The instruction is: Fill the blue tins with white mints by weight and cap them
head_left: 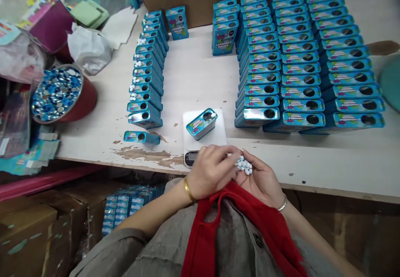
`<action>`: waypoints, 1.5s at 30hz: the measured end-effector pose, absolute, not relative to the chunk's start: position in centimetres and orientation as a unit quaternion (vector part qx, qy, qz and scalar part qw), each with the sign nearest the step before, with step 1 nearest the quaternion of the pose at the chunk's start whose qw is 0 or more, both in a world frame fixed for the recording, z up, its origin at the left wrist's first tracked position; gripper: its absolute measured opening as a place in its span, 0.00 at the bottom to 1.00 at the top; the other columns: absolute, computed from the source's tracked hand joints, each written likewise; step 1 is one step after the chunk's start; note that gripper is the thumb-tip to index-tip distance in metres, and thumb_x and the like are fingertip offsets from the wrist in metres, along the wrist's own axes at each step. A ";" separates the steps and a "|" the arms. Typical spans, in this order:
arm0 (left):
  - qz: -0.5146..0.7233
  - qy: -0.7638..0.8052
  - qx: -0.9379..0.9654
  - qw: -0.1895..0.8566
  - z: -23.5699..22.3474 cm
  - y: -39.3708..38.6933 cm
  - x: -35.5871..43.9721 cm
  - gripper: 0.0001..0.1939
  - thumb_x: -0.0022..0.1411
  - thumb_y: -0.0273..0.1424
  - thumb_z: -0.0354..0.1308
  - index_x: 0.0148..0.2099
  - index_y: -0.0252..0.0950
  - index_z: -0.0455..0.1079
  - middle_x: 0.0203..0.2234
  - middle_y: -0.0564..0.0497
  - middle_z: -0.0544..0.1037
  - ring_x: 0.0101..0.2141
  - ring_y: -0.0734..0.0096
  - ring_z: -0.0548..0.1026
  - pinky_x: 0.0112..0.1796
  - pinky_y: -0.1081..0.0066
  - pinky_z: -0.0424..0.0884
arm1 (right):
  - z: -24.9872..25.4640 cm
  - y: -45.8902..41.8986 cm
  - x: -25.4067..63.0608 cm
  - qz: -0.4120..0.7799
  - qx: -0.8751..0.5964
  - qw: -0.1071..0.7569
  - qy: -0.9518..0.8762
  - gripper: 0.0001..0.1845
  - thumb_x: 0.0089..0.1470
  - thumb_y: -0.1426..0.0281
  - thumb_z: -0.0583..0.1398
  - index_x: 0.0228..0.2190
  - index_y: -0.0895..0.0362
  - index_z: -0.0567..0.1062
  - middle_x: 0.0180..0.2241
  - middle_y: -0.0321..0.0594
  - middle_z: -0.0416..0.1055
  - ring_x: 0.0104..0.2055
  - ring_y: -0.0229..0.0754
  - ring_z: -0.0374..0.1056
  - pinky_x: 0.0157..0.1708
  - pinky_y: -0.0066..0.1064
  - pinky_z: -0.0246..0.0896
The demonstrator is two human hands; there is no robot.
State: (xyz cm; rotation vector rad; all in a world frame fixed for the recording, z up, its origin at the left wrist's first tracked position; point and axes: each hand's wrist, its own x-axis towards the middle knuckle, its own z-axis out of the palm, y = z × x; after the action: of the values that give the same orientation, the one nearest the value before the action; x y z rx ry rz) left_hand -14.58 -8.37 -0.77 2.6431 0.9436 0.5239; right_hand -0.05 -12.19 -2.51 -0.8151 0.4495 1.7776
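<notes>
My right hand [261, 181] is cupped palm up in front of my body and holds a small heap of white candies [244, 165]. Bent over it from the left, my left hand [214, 166] has its fingers curled and pressed together at the heap. A white candy shows by its fingertips, though the hand itself hides part of the grip. Just beyond my hands, a blue tin [201, 124] with a round hole in its top stands on a white scale [221, 137]. My left hand partly covers the scale's dark display [191, 157].
Rows of blue tins [264, 79] fill the right of the table. A left row of tins [146, 70] has white candies on several tops. A red bowl [86, 97] of shiny blue and silver pieces stands at far left, near plastic bags. Cardboard boxes [28, 218] sit below.
</notes>
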 end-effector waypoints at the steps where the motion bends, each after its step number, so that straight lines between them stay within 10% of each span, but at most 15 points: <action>1: 0.170 0.314 0.921 0.153 -1.2 -8.8 -14.0 0.14 0.65 0.34 0.48 0.51 0.39 0.66 0.45 0.48 0.73 0.41 0.66 0.70 0.36 0.65 0.66 | -2.6 -12.4 0.0 0.746 -0.345 0.536 0.194 0.12 0.56 0.75 0.53 0.39 0.61 0.75 0.33 0.41 0.79 0.36 0.36 0.75 0.38 0.27 0.72; 23: 0.128 0.285 0.927 0.209 -2.9 -9.9 -12.9 0.08 0.64 0.28 0.47 0.39 0.36 0.68 0.42 0.48 0.70 0.39 0.70 0.69 0.38 0.71 0.68 | -2.1 -14.1 0.5 0.741 -0.370 0.509 0.233 0.12 0.56 0.78 0.52 0.33 0.61 0.75 0.29 0.38 0.78 0.31 0.35 0.75 0.44 0.31 0.71; 38: 0.378 0.361 0.835 0.172 2.4 -1.6 -15.5 0.03 0.63 0.26 0.53 0.40 0.35 0.67 0.35 0.47 0.72 0.38 0.71 0.71 0.40 0.70 0.69 | -0.7 -9.6 -0.8 0.769 -0.304 0.545 0.139 0.14 0.57 0.76 0.51 0.37 0.66 0.76 0.38 0.51 0.78 0.47 0.45 0.72 0.49 0.35 0.68; 45: 0.249 0.460 0.848 0.089 1.6 -1.3 -16.9 0.29 0.57 0.43 0.60 0.57 0.36 0.59 0.50 0.42 0.70 0.50 0.58 0.67 0.50 0.61 0.61 | -1.4 -9.6 0.0 0.754 -0.322 0.549 0.162 0.12 0.56 0.75 0.54 0.38 0.65 0.76 0.40 0.51 0.77 0.49 0.47 0.71 0.49 0.35 0.68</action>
State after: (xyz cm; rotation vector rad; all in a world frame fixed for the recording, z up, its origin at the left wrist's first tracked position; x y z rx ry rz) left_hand -16.95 -1.28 1.59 2.5216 1.3679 0.7415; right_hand -0.01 -9.63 -1.37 -0.7614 0.3826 1.7865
